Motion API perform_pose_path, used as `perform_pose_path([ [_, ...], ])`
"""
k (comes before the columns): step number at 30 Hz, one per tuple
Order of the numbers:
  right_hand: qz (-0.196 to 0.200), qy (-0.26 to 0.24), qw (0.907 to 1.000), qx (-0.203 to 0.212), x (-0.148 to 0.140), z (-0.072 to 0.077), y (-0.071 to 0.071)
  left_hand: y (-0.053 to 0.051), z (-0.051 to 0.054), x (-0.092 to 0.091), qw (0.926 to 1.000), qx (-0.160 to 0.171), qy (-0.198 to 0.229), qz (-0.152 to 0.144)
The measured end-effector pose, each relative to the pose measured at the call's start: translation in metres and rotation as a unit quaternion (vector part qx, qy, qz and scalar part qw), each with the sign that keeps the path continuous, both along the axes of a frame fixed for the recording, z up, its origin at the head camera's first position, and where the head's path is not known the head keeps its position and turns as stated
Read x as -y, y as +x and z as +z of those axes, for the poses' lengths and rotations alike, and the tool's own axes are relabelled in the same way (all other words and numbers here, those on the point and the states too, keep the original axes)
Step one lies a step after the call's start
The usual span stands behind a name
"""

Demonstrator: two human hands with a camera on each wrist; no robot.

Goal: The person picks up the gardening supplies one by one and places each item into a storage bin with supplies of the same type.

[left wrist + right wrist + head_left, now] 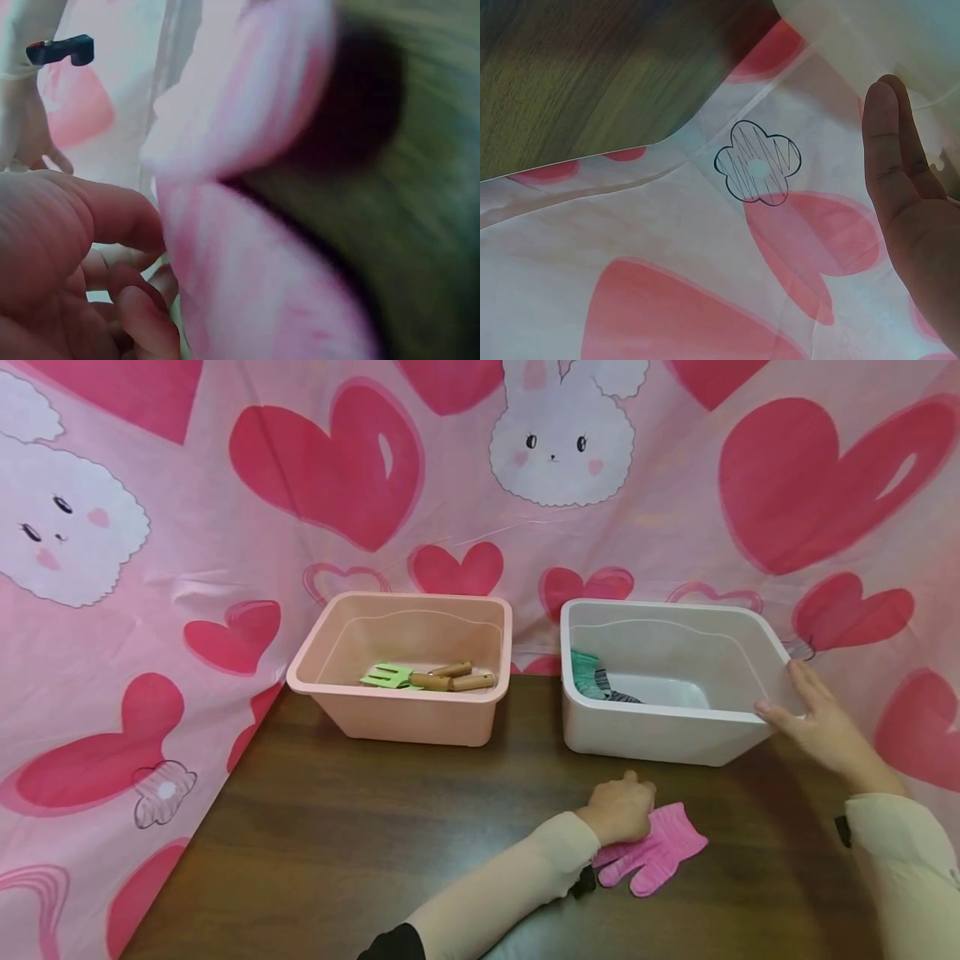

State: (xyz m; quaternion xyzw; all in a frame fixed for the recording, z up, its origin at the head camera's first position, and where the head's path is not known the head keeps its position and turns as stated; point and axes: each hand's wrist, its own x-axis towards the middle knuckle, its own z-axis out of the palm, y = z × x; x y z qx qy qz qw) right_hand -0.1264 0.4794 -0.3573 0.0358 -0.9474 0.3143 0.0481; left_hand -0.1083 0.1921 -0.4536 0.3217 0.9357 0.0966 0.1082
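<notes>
A pink knit glove [663,847] is at the front of the wooden table, below the white bin [660,722]. My left hand [618,810] pinches its upper left part with curled fingers. Close up in the left wrist view, the pink-striped glove [247,277] lies against those fingers [146,319]. My right hand [825,722] holds the white bin's right front corner, thumb over the rim. In the right wrist view its straight fingers [885,127] lie along the bin's outer wall. Inside that bin, at its left end, are a green glove [585,675] and a dark striped piece [621,697], partly hidden.
Left of the white bin stands a peach bin [412,714] holding a light-green fork-shaped tool [388,675] and several wooden handles [472,682]. Behind both bins hangs a pink curtain [465,510] with hearts and rabbits. The dark wooden table [337,852] extends in front.
</notes>
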Motion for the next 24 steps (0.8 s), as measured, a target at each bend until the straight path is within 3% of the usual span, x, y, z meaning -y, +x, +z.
perform_pose_path([
  [5, 0.005, -0.005, 0.9999, -0.011, -0.001, -0.001, 0.0, 0.002, -0.001, 0.001, 0.9998, -0.016, -0.009, -0.008],
  [8, 0.006, -0.007, 0.9999, -0.013, 0.0, -0.001, 0.001, 0.005, -0.001, 0.0, 0.9997, -0.015, -0.017, 0.002],
  [10, 0.005, -0.007, 0.9999, -0.012, 0.0, -0.002, 0.001, 0.006, 0.001, -0.001, 0.9996, 0.0, -0.022, 0.017],
  [15, 0.001, -0.008, 1.0, -0.001, 0.002, -0.001, 0.002, 0.003, 0.01, 0.006, 0.9958, 0.078, -0.001, 0.049],
  [20, 0.0, -0.007, 1.0, 0.003, 0.002, 0.001, 0.003, -0.01, 0.015, 0.021, 0.9915, 0.107, 0.064, 0.038],
  [22, 0.0, -0.005, 1.0, 0.005, 0.002, 0.002, 0.002, -0.016, 0.013, 0.028, 0.9857, 0.124, 0.112, 0.025],
  [24, 0.0, -0.003, 1.0, 0.007, 0.001, 0.002, 0.002, -0.02, 0.01, 0.034, 0.9656, 0.184, 0.183, 0.02],
])
